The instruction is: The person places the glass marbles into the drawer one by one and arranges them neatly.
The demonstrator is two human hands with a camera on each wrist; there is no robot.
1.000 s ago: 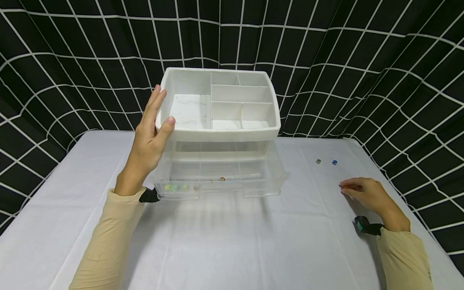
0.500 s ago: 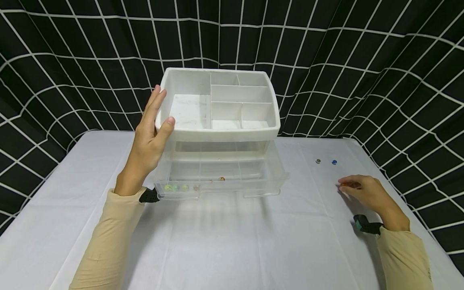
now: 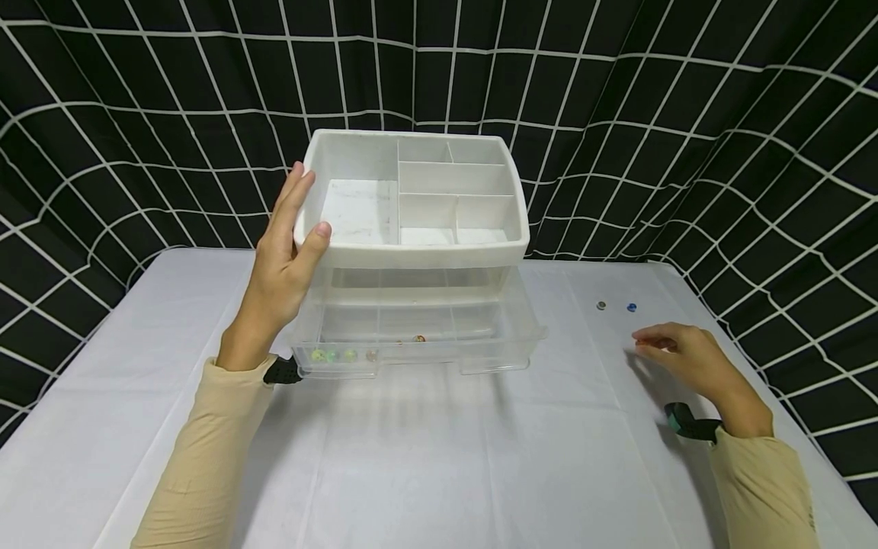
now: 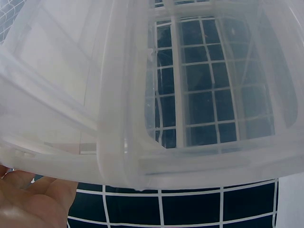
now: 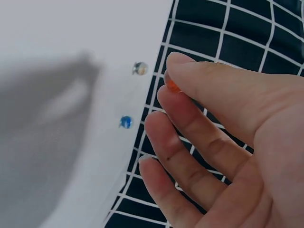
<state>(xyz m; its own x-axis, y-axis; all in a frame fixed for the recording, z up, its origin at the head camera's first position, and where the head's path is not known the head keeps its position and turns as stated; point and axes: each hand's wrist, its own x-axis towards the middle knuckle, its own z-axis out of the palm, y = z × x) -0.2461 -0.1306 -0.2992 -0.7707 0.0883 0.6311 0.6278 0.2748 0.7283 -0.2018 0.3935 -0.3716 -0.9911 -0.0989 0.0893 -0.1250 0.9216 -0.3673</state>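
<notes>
A white storage organizer (image 3: 411,256) stands on the table, its top split into compartments. Its clear drawer (image 3: 494,352) is pulled out toward me, with several marbles (image 3: 332,355) along its front left and an orange one (image 3: 420,338) near the middle. My left hand (image 3: 274,278) rests on the organizer's left side, thumb over the front rim. On the right, my right hand (image 3: 686,358) is above the table and pinches an orange marble (image 5: 172,85) between thumb and index finger. Beyond it lie a blue marble (image 3: 632,307) and a clear, brownish one (image 3: 601,305).
A white cloth covers the table (image 3: 439,465). Black curtains with a white grid (image 3: 439,61) rise behind it and along both sides. The drawer's front edge juts out over the cloth.
My right hand has lifted a little off the table and shifted slightly left and away from me, with the orange marble in its fingers. The left hand has stayed on the organizer.
</notes>
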